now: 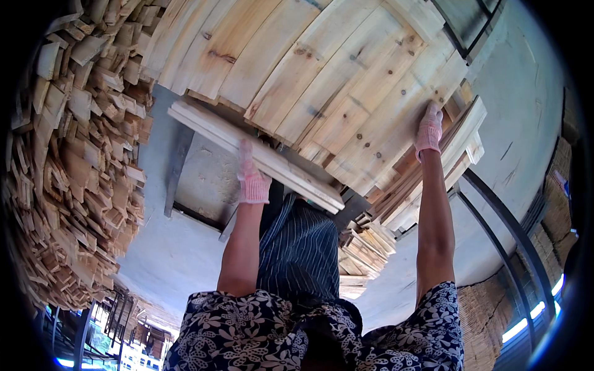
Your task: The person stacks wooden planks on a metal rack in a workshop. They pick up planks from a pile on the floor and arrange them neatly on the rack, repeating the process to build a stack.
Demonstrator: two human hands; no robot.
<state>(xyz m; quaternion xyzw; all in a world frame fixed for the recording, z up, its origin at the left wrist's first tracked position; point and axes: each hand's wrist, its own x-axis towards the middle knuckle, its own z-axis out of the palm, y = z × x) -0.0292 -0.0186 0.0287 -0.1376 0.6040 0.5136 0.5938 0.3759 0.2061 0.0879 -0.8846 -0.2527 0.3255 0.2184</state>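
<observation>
My left hand (pixel 252 180), in a pink-and-white knitted glove, is closed on the near side of a pair of long narrow wooden boards (pixel 291 175). Its fingers reach over their top, and the thumb is hidden. These boards lie slantwise along the near edge of a broad layer of pale, knotty boards (pixel 346 80) set side by side. Stretched farther out, my right hand (pixel 429 131), gloved alike, has its fingers bent together at the right edge of that layer. What they grip, if anything, is unclear. Just beside it run several brown and pale wooden strips (pixel 409 191).
A tall heap of wood offcuts (pixel 80 154) fills the left side. More short pieces (pixel 365 250) lie low near my legs. Dark metal frame bars (pixel 510 226) curve along the right, and another metal frame (pixel 465 40) stands at the far right. The floor (pixel 526 117) is grey.
</observation>
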